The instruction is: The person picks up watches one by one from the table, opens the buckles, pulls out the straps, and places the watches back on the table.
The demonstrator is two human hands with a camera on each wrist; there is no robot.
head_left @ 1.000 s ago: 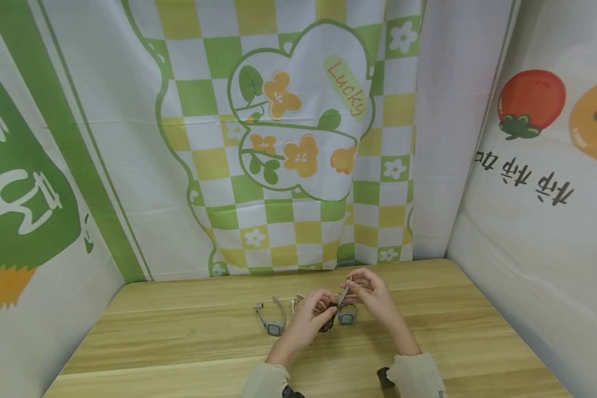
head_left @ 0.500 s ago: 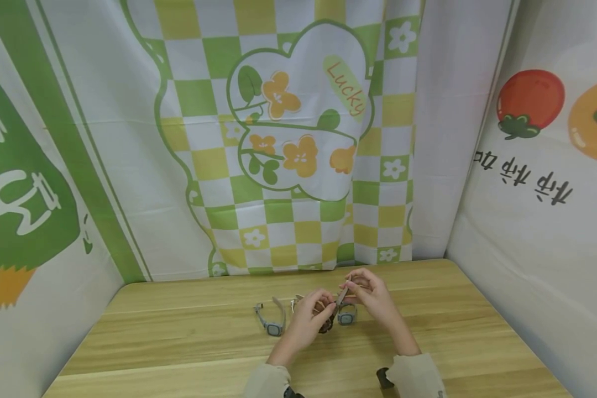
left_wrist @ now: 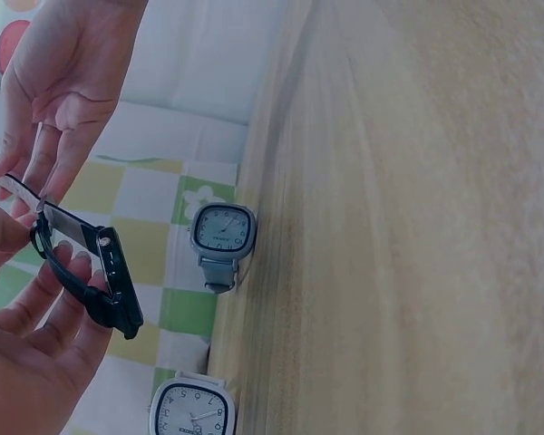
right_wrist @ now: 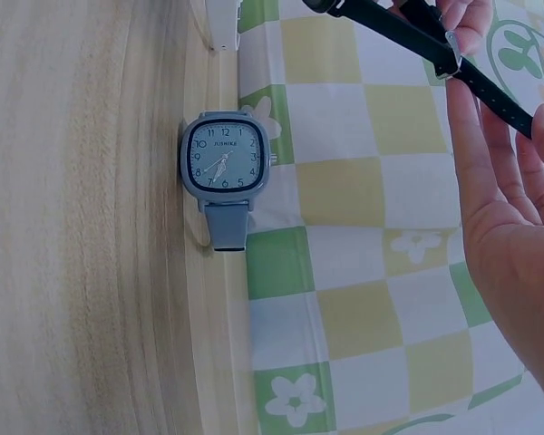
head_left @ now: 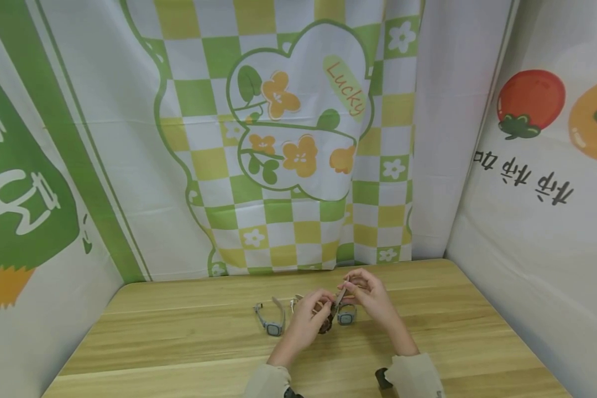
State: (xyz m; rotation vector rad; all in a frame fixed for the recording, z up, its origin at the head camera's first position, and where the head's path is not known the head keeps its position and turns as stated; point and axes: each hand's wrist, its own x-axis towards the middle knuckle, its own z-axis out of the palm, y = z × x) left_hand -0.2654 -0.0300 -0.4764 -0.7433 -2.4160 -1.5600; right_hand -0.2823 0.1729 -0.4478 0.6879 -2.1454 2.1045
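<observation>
A dark wristwatch (left_wrist: 118, 281) is held up between both hands, its strap bent into a loop. My left hand (head_left: 304, 319) grips it near the buckle (right_wrist: 451, 56), thumb and fingers round the band. My right hand (head_left: 375, 298) pinches the free end of the strap (right_wrist: 499, 101), which runs through the buckle with its row of holes showing. In the head view, the left fingers partly cover the watch. Behind the hands, a blue-grey watch (head_left: 346, 318) stands on the table; its square dial shows in the right wrist view.
Another grey-blue watch (head_left: 273, 328) lies on the wooden table (head_left: 179, 331) left of the hands. A white watch (left_wrist: 192, 408) stands between the two, mostly hidden by the left hand in the head view. A checkered cloth (head_left: 288, 232) hangs along the table's back edge.
Both hands have shifted slightly left, with the strap end still pinched in the right one. The left thumb has moved a little up along the band near the buckle.
</observation>
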